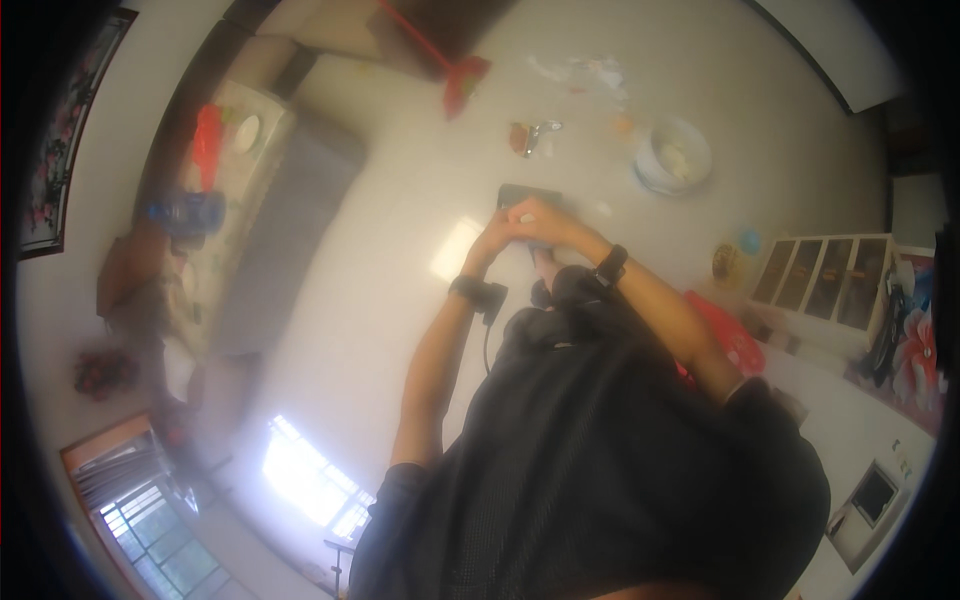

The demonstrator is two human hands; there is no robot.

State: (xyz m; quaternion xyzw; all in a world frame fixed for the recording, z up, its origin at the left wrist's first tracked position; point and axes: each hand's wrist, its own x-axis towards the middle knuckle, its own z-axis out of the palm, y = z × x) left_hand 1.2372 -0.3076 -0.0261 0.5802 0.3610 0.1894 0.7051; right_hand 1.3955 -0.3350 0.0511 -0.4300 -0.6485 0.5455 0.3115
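My left hand (487, 243) and my right hand (548, 221) meet in front of me, fingers bent and closed together. A small pale bit shows between them, too blurred to name. Beneath the hands lies a dark grey-green flat rectangular thing (528, 190), partly hidden by them. Farther off on the pale floor are a shiny metal thing (543, 128) and a small reddish-brown item (518, 138) beside it. To the right of these stands a whitish basin (646, 172) with pale yellowish pieces inside. Each wrist wears a dark band.
A long table (262, 105) at the left holds a red bag (207, 148) and a blue clear container (190, 214). A white cabinet (838, 312) stands at the right, near a red bag (735, 335). Ahead lies a red broom-like thing (463, 85) beside crumpled clear plastic (590, 72).
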